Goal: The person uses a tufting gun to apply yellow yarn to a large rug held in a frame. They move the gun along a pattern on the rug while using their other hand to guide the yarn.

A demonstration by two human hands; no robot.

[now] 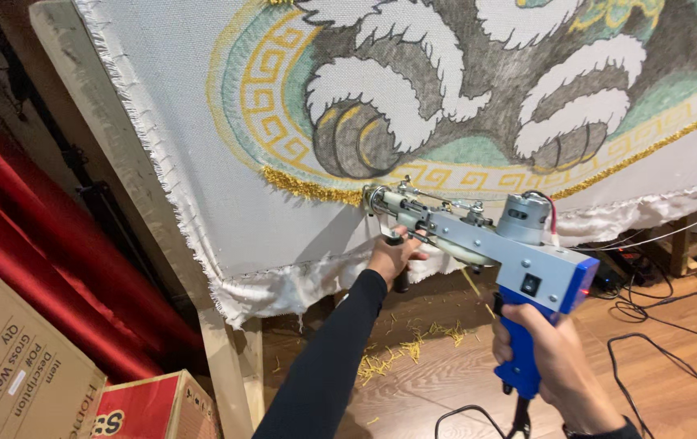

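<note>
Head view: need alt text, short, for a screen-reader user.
A person presses a blue and grey tufting gun against a stretched cloth on a wooden frame, right hand on the blue handle, left hand on the front handle. Yellow yarn scraps litter the wooden floor.

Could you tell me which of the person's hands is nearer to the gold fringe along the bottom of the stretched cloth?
Left. The left hand grips the tufting gun's front handle just below the gold fringe; the right hand holds the blue rear grip, farther down and right.
</note>
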